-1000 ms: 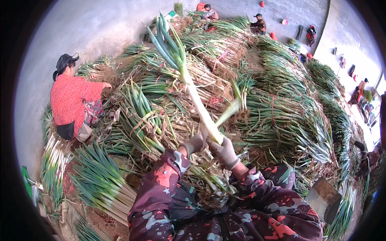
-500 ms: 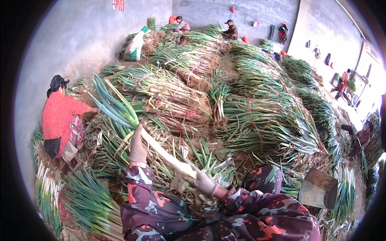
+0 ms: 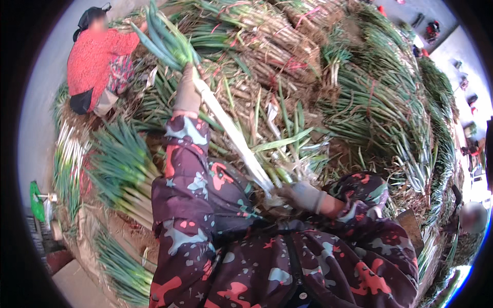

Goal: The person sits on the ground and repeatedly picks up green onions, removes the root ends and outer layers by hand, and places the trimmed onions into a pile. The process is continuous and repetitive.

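A long green onion [image 3: 228, 126] slants across in front of me, with a clean white shaft and blue-green leaves pointing to the upper left. My left hand [image 3: 188, 92], in a pale glove, is closed around it where the leaves begin to fan out. Down at the root end, my right hand [image 3: 303, 196], also gloved, is closed with its fingertips against the onion's base; they are slightly blurred. Peeled leaves and stalk scraps [image 3: 295, 154] lie just beyond the right hand. A neat bundle of green onions [image 3: 123, 172] rests left of my left sleeve.
Large tied heaps of green onions [image 3: 267, 46] fill the far side, with more heaps [image 3: 380, 113] to the right. Another person in a red top [image 3: 95, 61] crouches at the far left. A flat metal blade [image 3: 410, 228] stands by my right elbow.
My view has tipped downward. The right hand has come closer to my lap at the root end, and the shaft between the hands looks longer and whiter. The left hand keeps its hold.
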The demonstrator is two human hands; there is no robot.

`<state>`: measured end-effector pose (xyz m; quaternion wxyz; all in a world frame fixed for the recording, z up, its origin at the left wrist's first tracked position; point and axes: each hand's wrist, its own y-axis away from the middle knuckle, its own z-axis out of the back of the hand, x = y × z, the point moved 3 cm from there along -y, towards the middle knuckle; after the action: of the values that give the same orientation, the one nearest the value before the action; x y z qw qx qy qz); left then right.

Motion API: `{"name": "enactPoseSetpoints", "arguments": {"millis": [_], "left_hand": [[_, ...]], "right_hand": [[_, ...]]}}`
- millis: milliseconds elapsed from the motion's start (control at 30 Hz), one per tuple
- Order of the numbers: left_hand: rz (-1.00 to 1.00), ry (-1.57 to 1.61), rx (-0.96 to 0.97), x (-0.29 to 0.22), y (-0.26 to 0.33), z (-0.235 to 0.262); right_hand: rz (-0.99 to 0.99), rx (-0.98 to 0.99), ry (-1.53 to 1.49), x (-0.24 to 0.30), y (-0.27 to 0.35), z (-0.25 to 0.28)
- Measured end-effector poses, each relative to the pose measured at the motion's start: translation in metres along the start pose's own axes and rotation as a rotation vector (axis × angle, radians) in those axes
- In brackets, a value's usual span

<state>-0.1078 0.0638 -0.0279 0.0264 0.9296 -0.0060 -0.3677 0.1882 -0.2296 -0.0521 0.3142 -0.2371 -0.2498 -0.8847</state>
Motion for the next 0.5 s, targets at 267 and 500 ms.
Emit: {"name": "enactPoseSetpoints", "arguments": {"millis": [267,500], "left_hand": [[0.066,-0.022,0.155,0.017,0.004,-0.047],[0.063,-0.176,0.249,0.039,0.032,-0.091]], "right_hand": [[0.176,-0.380,-0.197,-0.018,-0.060,0.113],[0.016,-0.638,-0.851,0.001,-0.184,0.146]]}}
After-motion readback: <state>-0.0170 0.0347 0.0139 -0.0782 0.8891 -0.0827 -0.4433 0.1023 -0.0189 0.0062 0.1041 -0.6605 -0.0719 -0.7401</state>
